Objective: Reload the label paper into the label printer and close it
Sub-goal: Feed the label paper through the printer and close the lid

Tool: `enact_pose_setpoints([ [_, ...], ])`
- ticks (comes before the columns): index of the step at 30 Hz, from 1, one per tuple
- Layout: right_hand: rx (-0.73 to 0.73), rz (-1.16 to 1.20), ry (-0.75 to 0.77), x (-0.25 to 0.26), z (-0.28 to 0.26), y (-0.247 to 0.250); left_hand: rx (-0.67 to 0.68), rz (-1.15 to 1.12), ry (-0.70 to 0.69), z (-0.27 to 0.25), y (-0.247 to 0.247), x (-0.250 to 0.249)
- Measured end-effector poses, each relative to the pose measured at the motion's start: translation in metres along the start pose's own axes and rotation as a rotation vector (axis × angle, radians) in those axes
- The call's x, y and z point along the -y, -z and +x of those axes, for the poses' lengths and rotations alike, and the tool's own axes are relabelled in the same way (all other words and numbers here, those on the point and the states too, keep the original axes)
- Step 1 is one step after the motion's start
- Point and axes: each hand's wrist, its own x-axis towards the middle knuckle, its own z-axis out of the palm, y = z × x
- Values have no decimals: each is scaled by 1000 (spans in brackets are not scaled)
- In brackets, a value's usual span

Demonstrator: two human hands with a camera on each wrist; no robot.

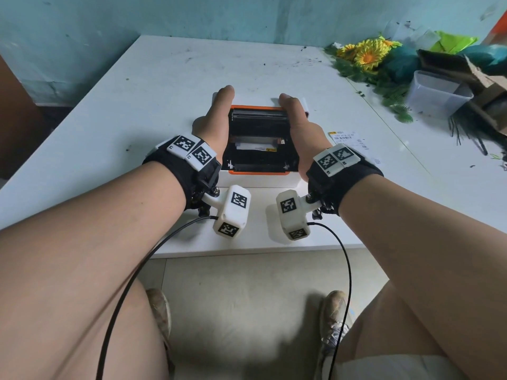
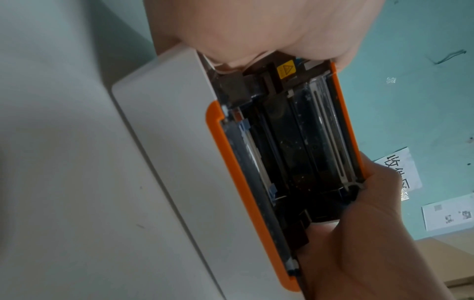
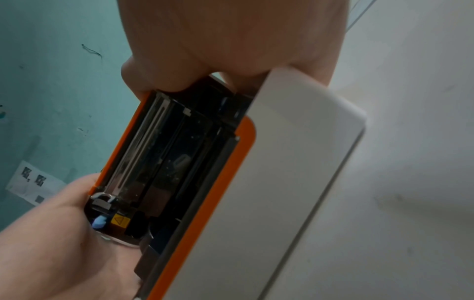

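A white label printer (image 1: 263, 181) with an orange rim sits on the white table (image 1: 164, 78) near its front edge. Its lid (image 1: 259, 116) stands raised and tilted, showing the black inside. My left hand (image 1: 216, 116) grips the lid's left side and my right hand (image 1: 299, 122) grips its right side. A white strip (image 1: 247, 146) lies inside the bay; I cannot tell whether it is the label paper. In the left wrist view the lid's orange edge (image 2: 343, 121) stands apart from the body (image 2: 166, 142). The right wrist view shows the same gap beside the body (image 3: 282, 182).
A printed label sheet (image 1: 349, 139) lies on the table just right of the printer. Artificial sunflowers (image 1: 367, 54), a clear plastic tub (image 1: 436, 91) and a torn cardboard box (image 1: 482, 83) crowd the far right. The table's front edge (image 1: 247, 250) is close to my wrists.
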Motion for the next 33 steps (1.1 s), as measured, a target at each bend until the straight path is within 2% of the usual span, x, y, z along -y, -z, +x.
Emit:
enact_pose_setpoints([
  [9,27,-4,11,-1,0,-1,103,-40,43,37,9,13],
  [15,14,-31,26,-4,12,-1,126,-3,44,35,7,9],
  [21,2,-48,41,-8,19,-1,121,41,56,12,8,-1],
  [25,-1,-53,46,-8,21,0,234,-38,-5,-6,13,-12],
  [29,-11,-6,34,-6,23,3,329,-191,120,-4,22,-19],
  [31,-29,14,30,-4,26,8,268,-169,160,2,22,-21],
  [33,-50,36,27,0,29,16,164,-58,111,8,22,-20],
])
